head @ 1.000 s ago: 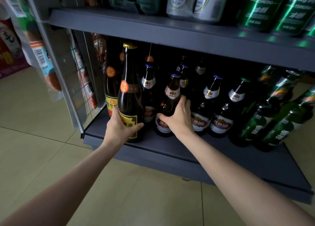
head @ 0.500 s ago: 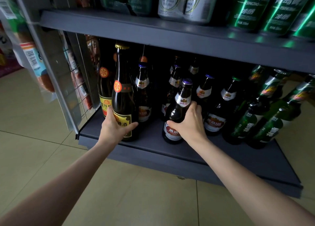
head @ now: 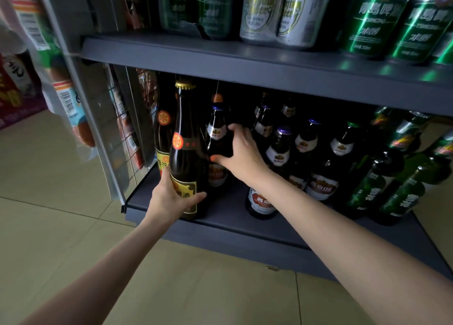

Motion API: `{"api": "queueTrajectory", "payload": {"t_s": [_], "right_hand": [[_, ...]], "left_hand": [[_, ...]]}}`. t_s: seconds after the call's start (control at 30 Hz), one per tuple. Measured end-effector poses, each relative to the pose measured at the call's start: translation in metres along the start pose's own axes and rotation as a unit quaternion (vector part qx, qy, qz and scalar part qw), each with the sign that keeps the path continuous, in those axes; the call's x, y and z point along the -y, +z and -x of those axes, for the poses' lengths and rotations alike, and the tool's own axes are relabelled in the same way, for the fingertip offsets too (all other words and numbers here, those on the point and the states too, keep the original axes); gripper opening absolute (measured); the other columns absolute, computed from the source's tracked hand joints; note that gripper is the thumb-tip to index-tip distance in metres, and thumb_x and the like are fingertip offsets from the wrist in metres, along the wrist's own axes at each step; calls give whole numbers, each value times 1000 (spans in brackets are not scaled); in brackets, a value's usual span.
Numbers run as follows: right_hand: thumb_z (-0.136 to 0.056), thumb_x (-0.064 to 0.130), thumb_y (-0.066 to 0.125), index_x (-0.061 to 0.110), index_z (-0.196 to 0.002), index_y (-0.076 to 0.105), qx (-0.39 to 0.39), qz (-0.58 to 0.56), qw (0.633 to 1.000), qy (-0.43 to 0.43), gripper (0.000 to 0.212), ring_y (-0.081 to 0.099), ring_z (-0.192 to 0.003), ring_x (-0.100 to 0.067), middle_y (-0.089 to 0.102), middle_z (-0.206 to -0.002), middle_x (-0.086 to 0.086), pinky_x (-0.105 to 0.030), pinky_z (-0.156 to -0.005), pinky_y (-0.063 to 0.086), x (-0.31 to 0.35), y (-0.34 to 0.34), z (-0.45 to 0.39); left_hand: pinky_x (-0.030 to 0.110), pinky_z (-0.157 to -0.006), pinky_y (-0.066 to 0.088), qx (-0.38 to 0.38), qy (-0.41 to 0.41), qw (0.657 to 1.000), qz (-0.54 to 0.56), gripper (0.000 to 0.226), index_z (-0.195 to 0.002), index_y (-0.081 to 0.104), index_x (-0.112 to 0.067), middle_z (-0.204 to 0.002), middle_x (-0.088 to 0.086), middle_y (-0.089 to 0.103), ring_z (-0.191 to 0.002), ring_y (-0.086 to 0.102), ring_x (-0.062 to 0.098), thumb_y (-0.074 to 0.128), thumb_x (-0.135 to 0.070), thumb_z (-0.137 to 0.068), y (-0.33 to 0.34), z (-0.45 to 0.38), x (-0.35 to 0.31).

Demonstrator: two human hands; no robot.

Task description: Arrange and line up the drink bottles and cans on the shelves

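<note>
On the bottom shelf stand dark beer bottles. My left hand grips the base of a tall brown bottle with a gold cap at the shelf's front left. My right hand curls round the shoulder of a shorter blue-capped bottle just right of the tall one. Another blue-capped bottle stands alone near the front edge, partly behind my right forearm. More brown bottles and green bottles fill the right side.
The upper shelf carries green cans and silver cans. A wire side panel with hanging snack packs flanks the unit on the left. Tiled floor lies below.
My right hand let go of the blue-capped bottle it had slid to the front and moved left and back onto another blue-capped bottle. My left hand stays on the tall bottle.
</note>
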State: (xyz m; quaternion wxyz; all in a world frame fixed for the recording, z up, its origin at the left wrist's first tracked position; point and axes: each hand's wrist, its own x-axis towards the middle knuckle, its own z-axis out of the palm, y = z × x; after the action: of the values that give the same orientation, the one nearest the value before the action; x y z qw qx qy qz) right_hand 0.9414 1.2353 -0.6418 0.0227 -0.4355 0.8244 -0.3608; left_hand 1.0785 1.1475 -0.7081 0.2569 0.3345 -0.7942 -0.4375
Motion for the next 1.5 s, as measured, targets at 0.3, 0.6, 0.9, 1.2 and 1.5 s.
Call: {"api": "queueTrajectory", "payload": {"t_s": [0.3,0.6,0.9,1.2,1.5], "right_hand": [[-74,22,78,11,-136,34,7,-141,968,209,76,55,-105,-19,51,-130,-8,-4,-47,38,2,39,-31],[-63,30,84,11,-123,42,-36,-113,979,169,76,55,-113,-23,57,-122,-6,-31,-88,47,-11,34,8],[-61,30,83,15,-118,41,-42,-105,985,133,72,53,-112,-23,55,-120,-6,-32,-87,48,-11,34,37],[-61,27,84,12,-123,37,-28,-71,989,124,80,46,-120,-24,49,-126,-8,-35,-94,43,-7,35,44],[-60,24,84,22,-121,42,36,-96,993,58,74,49,-97,-2,56,-106,12,-2,-70,36,-11,1,95]], "left_hand": [[22,-84,38,25,15,1000,-1,80,-131,34,-19,-104,-10,51,-96,48,9,82,-22,-67,-13,-1,6],[27,-89,40,30,7,999,5,81,-132,33,-20,-109,-8,51,-106,51,15,81,-25,-67,-12,-2,12],[40,-100,44,56,-2,998,13,90,-138,26,-25,-127,1,54,-117,51,19,81,-25,-67,-16,-2,9],[41,-101,43,53,-12,998,18,91,-139,25,-24,-129,1,53,-118,50,20,81,-24,-68,-16,-3,11],[40,-98,45,47,-24,998,37,87,-137,28,-26,-125,1,53,-115,51,21,81,-24,-68,-10,-1,9]]}}
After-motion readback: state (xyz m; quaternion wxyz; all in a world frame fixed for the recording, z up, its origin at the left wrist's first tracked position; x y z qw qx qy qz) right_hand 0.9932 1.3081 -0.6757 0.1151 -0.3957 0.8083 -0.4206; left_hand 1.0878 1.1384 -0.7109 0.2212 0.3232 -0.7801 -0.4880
